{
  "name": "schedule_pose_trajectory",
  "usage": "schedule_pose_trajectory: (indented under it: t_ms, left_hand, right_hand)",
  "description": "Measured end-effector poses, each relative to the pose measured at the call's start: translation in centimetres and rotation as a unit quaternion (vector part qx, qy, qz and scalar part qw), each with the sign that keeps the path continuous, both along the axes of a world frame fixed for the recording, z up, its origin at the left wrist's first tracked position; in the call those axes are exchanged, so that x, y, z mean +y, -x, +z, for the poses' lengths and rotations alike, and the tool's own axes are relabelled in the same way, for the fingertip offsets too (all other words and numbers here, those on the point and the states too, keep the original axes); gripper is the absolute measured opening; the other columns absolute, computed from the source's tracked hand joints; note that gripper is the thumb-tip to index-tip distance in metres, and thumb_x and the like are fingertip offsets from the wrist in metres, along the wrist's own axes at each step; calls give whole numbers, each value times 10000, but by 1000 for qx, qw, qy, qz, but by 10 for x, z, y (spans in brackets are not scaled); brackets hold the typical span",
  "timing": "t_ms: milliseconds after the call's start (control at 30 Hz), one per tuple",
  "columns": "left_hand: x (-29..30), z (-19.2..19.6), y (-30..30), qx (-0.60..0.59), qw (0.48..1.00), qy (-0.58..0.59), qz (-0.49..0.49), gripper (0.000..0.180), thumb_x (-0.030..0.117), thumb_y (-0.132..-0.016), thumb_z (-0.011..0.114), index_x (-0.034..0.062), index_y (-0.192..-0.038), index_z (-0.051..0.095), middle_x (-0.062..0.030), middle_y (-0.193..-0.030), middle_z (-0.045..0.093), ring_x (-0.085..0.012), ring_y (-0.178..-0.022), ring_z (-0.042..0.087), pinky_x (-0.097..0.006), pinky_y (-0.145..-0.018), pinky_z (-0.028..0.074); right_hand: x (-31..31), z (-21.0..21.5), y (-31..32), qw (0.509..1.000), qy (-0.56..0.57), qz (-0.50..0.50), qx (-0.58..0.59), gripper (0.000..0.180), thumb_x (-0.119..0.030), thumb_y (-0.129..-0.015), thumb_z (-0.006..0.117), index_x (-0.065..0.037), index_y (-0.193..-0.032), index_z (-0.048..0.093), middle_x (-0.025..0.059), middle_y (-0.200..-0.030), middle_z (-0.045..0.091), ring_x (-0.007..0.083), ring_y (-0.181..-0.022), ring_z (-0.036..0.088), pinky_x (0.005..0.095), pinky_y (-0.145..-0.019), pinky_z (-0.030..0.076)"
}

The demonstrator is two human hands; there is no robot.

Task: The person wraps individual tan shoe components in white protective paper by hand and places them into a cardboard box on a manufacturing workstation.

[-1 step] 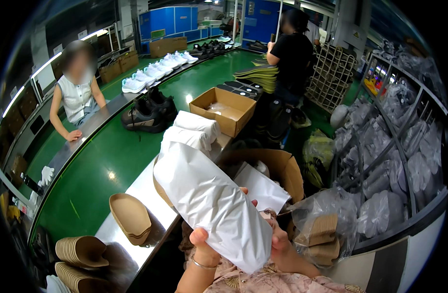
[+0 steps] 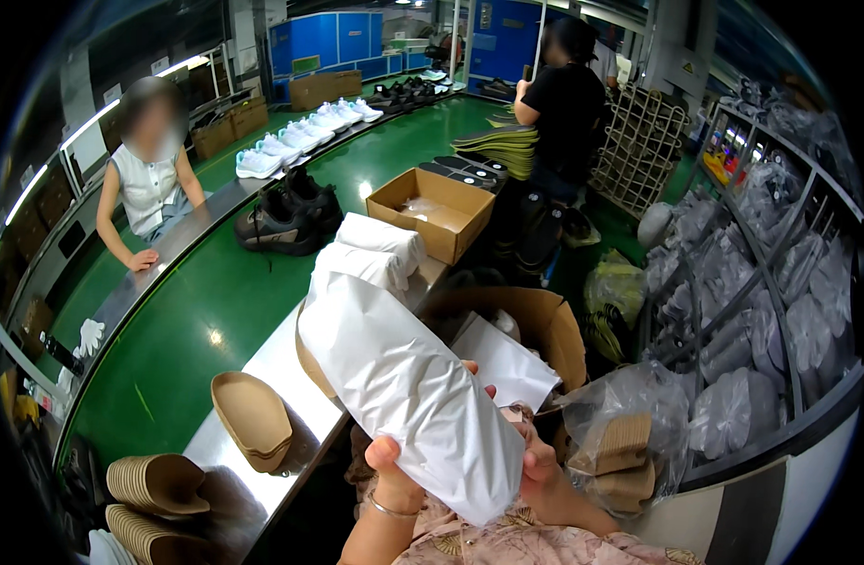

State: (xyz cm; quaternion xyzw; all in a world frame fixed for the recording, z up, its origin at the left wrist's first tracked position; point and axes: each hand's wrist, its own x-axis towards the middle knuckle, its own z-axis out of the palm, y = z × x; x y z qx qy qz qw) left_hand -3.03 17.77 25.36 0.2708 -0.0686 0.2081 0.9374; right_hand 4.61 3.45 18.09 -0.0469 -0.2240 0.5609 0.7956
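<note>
A long bundle wrapped in white paper (image 2: 408, 377) slants across the middle, held up in front of me by both hands. My left hand (image 2: 394, 476) grips its near end from the left, the thumb resting on the paper. On the right side my right hand (image 2: 542, 466) is closed against the bundle, with fingertips showing at its far edge. What the paper wraps is hidden. Just beyond lie more white wrapped bundles (image 2: 380, 243). Left of my hands, a brown moulded cardboard insert (image 2: 250, 414) sits on a shiny metal surface (image 2: 291, 358).
Stacked cardboard inserts (image 2: 154, 485) stand at lower left. A small carton (image 2: 465, 231), dark shoes (image 2: 286, 221) and white shoes (image 2: 305, 137) rest along the green table (image 2: 201, 325). An open carton (image 2: 554, 339) and a rack of bagged items (image 2: 781, 273) are right. Two people work nearby.
</note>
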Motion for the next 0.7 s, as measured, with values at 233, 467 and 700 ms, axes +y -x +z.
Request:
schedule_pose_trajectory:
  t_ms: [233, 467, 700]
  left_hand:
    - [1, -6, -6, 21, 998, 62, -15, 1006, 614, -555, 627, -28, -1270, 331, -211, -1176, 467, -355, -1041, 528, -458, -909, 448]
    - [-1, -8, -2, 20, 1000, 4, -20, 994, 647, -583, 595, -23, -1268, 333, -213, -1206, 444, -367, -1056, 515, -470, -930, 429]
    - [14, -16, -8, 20, 999, -4, 46, 944, 583, -594, 603, -26, -1265, 337, -217, -1161, 478, -326, -1044, 524, -461, -930, 435]
  right_hand:
    - [13, -9, 12, 996, 61, -43, 59, 866, -128, -574, 687, 36, -1325, 289, 143, -1282, 459, 232, -1167, 468, 355, -988, 367]
    - [18, 8, 19, 992, 88, -75, 48, 881, -153, -539, 691, -20, -1309, 285, 124, -1290, 431, 226, -1220, 407, 323, -1021, 325]
    - [21, 24, 16, 982, 121, -72, 123, 731, -319, -772, 668, 14, -1325, 323, 111, -1336, 406, 232, -1208, 423, 347, -1027, 317]
